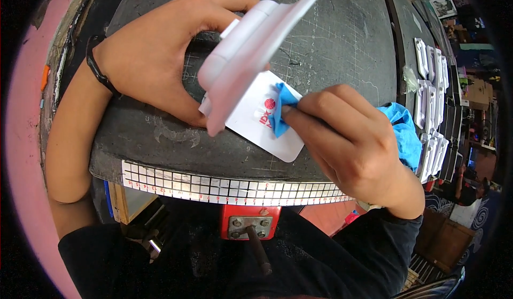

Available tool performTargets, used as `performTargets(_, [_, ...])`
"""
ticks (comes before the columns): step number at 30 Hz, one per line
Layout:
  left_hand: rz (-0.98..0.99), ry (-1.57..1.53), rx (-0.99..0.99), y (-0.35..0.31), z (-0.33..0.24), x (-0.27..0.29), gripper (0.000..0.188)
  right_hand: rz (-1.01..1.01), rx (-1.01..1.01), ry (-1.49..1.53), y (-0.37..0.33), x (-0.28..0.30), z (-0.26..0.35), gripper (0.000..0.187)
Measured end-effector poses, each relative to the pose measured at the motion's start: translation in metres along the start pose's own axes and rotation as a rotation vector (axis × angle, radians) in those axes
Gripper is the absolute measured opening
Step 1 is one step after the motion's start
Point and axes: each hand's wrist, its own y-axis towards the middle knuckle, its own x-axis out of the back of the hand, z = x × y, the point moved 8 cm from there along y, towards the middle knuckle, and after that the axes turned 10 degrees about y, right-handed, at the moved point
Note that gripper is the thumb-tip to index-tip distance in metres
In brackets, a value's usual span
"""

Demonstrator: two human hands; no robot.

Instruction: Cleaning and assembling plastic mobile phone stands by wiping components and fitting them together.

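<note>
My left hand (155, 48) grips a white moulded plastic piece (240, 48) by its far and left edges, holding it tilted up over the dark work table. Below it a flat white panel (251, 131) with rounded corners and a red print shows; whether the two are joined I cannot tell. My right hand (347, 133) pinches a small blue cloth (281, 112) between thumb and fingers. The cloth touches the panel at the print and covers part of it. A bigger bunched blue cloth (403, 133) lies beyond my right wrist.
A strip ruler (240, 190) runs along the table's near edge, with a red metal bracket (248, 213) and a rod below it. Several similar white plastic pieces (430, 96) stand in rows at the right. The scored dark tabletop (342, 42) stretches away from me.
</note>
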Motion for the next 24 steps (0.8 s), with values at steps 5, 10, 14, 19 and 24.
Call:
performTargets(5, [0.005,-0.01,-0.018,0.0,0.006,-0.003,0.076,0.012,-0.014,0.001,0.0,-0.002,0.003,0.045])
performTargets(10, [0.002,-0.023,-0.047,0.001,0.003,-0.004,0.077,-0.015,0.005,0.01,0.001,-0.001,0.004,0.045])
performTargets(14, [-0.007,-0.029,-0.064,-0.001,0.004,-0.005,0.078,-0.027,0.007,-0.001,-0.002,-0.002,0.005,0.046])
performTargets(19, [-0.019,-0.045,-0.077,-0.003,0.01,-0.006,0.079,-0.001,0.01,-0.02,-0.004,-0.001,0.006,0.044])
performTargets(24, [-0.032,-0.056,-0.082,-0.002,0.011,-0.007,0.081,-0.043,0.008,0.005,0.001,0.006,-0.002,0.032])
